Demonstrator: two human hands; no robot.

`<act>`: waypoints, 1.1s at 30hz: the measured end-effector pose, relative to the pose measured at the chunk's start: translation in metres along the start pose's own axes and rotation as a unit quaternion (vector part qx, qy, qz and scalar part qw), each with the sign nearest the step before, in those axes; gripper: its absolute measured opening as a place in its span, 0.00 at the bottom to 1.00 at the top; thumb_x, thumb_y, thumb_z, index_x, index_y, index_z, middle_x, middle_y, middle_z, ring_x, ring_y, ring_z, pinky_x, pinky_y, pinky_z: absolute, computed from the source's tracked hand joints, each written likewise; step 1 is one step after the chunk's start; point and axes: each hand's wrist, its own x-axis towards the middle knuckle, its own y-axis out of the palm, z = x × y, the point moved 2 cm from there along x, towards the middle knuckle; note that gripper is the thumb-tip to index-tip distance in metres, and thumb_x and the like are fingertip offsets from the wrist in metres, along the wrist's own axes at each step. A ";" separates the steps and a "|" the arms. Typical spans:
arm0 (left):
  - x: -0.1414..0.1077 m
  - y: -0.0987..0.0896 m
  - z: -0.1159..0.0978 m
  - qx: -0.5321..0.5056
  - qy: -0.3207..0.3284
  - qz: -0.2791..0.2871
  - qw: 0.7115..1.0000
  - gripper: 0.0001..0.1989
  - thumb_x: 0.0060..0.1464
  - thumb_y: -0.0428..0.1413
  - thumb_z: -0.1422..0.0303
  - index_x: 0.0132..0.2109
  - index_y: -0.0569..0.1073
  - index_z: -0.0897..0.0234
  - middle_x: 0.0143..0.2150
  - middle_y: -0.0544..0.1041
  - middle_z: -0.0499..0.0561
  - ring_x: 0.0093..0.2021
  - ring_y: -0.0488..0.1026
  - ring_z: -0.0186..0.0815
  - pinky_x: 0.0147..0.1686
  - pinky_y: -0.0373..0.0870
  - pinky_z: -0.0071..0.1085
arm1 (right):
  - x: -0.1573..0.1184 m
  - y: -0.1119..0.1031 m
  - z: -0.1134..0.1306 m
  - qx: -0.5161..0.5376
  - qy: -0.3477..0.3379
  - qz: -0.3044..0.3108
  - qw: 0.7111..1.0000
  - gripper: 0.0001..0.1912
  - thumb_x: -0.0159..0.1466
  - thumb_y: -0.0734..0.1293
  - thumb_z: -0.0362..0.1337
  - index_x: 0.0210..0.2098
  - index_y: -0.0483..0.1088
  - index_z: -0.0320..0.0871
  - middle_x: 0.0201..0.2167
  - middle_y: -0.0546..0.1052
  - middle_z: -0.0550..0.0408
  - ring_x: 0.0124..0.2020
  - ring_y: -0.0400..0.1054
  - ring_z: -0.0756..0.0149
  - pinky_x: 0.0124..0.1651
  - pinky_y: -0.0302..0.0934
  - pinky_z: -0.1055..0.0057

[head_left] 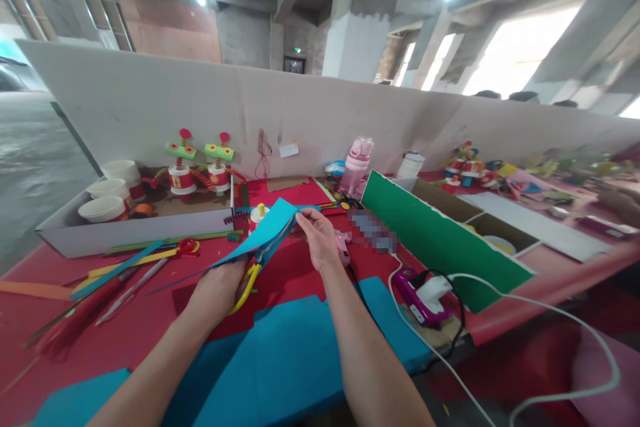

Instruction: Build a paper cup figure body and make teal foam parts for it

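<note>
A strip of blue paper (pixel 270 227) is stretched between my hands above the red table. My right hand (pixel 320 233) pinches its upper right end between thumb and fingertips. My left hand (pixel 223 287) is closed around a pair of scissors with yellow handles (pixel 246 290); the paper hides some of its fingers. The scissor blades point up and to the right, along the paper's lower edge. Larger blue sheets (pixel 295 340) lie beneath my forearms.
An open box (pixel 140 233) at the left holds white cups and two paper-cup figures. Paper strips (pixel 120 270) lie before it. To the right are a green-sided box (pixel 440 240), a purple power strip (pixel 423 300) and white cables. A pink bottle (pixel 356 163) stands by the partition (pixel 310 107).
</note>
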 end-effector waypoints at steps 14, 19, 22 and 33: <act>0.001 0.002 0.000 -0.002 -0.006 -0.030 1.000 0.16 0.60 0.46 0.69 0.54 0.67 0.67 0.50 0.76 0.65 0.50 0.75 0.50 0.44 0.71 0.39 | -0.002 0.003 0.002 -0.034 0.006 0.025 0.999 0.12 0.54 0.73 0.45 0.30 0.75 0.43 0.23 0.76 0.60 0.23 0.70 0.68 0.32 0.68 0.70; 0.001 0.001 0.000 -0.013 -0.006 -0.016 1.000 0.16 0.60 0.46 0.69 0.54 0.67 0.67 0.50 0.76 0.65 0.48 0.75 0.51 0.43 0.71 0.39 | -0.003 0.003 0.002 -0.019 0.011 0.033 0.999 0.12 0.55 0.73 0.45 0.31 0.75 0.43 0.25 0.77 0.59 0.24 0.70 0.69 0.32 0.68 0.72; 0.000 0.000 -0.001 -0.018 -0.004 -0.006 1.000 0.15 0.61 0.44 0.68 0.52 0.68 0.67 0.47 0.77 0.64 0.46 0.76 0.51 0.42 0.71 0.40 | -0.002 0.003 0.001 -0.020 0.008 0.031 0.999 0.12 0.55 0.72 0.45 0.31 0.75 0.43 0.25 0.77 0.59 0.24 0.70 0.70 0.32 0.68 0.73; 0.004 0.006 0.004 -0.024 0.000 -0.015 1.000 0.17 0.61 0.45 0.68 0.54 0.67 0.66 0.49 0.77 0.64 0.48 0.76 0.51 0.43 0.70 0.39 | -0.001 0.001 -0.001 -0.033 0.029 0.042 0.998 0.12 0.56 0.72 0.45 0.31 0.75 0.43 0.26 0.77 0.58 0.26 0.70 0.69 0.34 0.68 0.72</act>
